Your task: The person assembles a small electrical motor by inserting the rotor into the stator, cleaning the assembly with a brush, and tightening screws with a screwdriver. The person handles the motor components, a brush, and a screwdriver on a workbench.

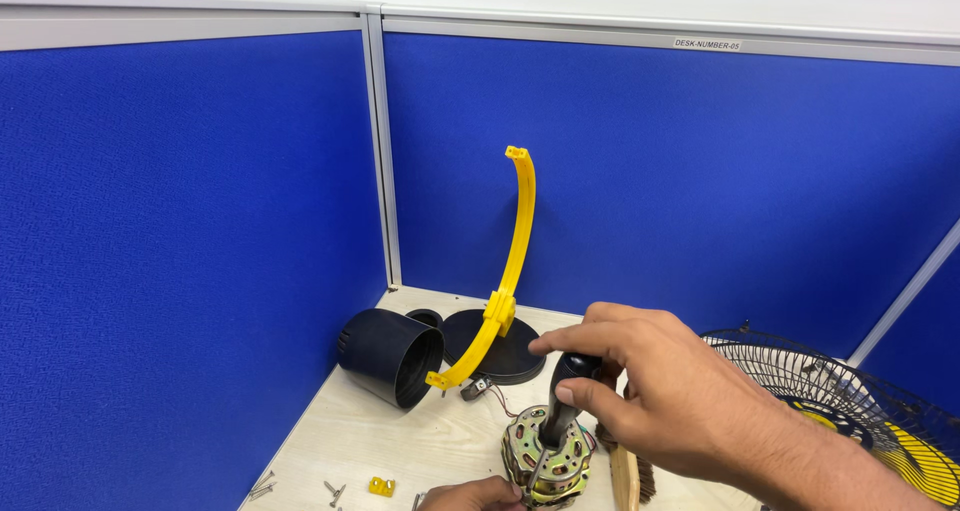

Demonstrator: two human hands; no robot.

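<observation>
My right hand (655,391) grips the black handle of a screwdriver (565,396) that stands upright on a fan motor (545,456) with brassy metal laminations. My left hand (475,495) shows only at the bottom edge, its fingers resting against the motor's lower left side. Thin red and black wires run from the motor toward the back.
A black cylindrical housing (392,356) lies on its side at the left. Behind it stands a black round base (500,346) with a tall curved yellow bracket (515,261). A black wire fan guard (850,391) with yellow blades lies at the right. Loose screws (265,486) and a small yellow clip (381,487) sit at the front left. Blue partition walls enclose the desk.
</observation>
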